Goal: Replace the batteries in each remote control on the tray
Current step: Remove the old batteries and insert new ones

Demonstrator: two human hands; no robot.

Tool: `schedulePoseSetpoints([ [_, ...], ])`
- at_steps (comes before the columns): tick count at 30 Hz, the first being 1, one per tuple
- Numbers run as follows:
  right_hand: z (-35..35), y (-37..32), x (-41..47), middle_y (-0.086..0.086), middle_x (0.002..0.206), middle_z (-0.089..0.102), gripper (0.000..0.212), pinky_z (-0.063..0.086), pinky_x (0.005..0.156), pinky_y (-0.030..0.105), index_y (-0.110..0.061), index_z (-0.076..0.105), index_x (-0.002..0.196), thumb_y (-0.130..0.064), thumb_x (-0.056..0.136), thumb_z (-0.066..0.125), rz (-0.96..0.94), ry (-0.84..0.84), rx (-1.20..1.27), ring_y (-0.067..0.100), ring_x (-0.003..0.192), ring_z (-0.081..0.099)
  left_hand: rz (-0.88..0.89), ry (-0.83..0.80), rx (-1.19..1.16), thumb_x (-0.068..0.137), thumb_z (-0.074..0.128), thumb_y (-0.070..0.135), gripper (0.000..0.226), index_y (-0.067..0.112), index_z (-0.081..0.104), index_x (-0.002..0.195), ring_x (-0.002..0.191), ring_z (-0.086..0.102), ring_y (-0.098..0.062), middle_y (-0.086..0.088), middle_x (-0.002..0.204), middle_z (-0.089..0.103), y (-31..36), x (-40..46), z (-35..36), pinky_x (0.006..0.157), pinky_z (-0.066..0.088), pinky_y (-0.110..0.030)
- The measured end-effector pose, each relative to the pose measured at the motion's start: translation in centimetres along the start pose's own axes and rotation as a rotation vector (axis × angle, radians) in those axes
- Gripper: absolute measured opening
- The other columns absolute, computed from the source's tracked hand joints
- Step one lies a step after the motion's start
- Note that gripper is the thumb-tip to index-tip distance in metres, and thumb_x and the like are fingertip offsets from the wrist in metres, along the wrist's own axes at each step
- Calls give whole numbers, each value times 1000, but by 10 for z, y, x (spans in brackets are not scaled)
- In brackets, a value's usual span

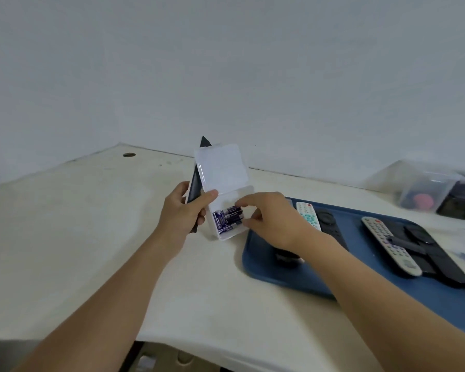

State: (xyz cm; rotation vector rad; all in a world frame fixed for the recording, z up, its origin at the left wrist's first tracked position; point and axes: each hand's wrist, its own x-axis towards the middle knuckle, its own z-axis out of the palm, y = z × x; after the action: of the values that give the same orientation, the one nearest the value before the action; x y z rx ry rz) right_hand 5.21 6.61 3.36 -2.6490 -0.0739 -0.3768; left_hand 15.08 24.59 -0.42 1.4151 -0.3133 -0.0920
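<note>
Now two hands meet at one open battery box, left of the tray.

At 9 o'clock of the box, the left hand grips one dark remote upright and the clear battery box, thumb curled on its hinge, lid raised. Four or so purple batteries lie inside; the count is unclear. At 3 o'clock, the right hand pinches into the box, fingertips on the batteries. On the blue tray lie about five remotes: two light ones, three dark. At 2 o'clock stand clear containers, contents blurred.
</note>
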Motion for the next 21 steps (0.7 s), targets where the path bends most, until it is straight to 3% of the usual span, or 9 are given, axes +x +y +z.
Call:
schedulePoseSetpoints([
  [3,3,-6,11,-1,136,58,52,39,87,19,-21,56,137,-10,88,69,-7,-29,-93,19,106,62,-7,-5,1,67,83,45,47,15,63,97,56,47,-19,-2,63,55,-1,0,0,61,37,-37],
  [7,6,-17,20,2,139,54,53,45,93,32,-22,52,139,-16,89,69,-1,-56,-265,25,117,57,-18,17,-1,77,81,41,33,18,62,92,58,48,-21,0,61,56,-4,1,-1,63,37,-37],
  [12,18,-23,33,7,124,60,39,53,82,39,-18,56,128,-13,90,64,-41,-121,-554,29,103,63,-36,55,-27,81,81,40,32,17,63,93,57,49,-20,1,62,58,-6,3,1,62,40,-33],
  [16,16,-27,42,11,115,57,25,42,68,32,-11,61,116,-6,91,60,-41,-140,-590,27,84,57,-35,84,-67,84,80,31,25,15,62,89,56,48,-18,-2,66,59,-6,3,1,53,43,-27],
  [21,15,-24,43,12,111,56,22,42,67,31,-10,63,110,-1,90,59,-37,-174,-571,27,81,57,-7,79,-63,82,82,32,30,14,62,93,57,49,-18,-3,68,59,-9,5,-1,60,45,-33],
])
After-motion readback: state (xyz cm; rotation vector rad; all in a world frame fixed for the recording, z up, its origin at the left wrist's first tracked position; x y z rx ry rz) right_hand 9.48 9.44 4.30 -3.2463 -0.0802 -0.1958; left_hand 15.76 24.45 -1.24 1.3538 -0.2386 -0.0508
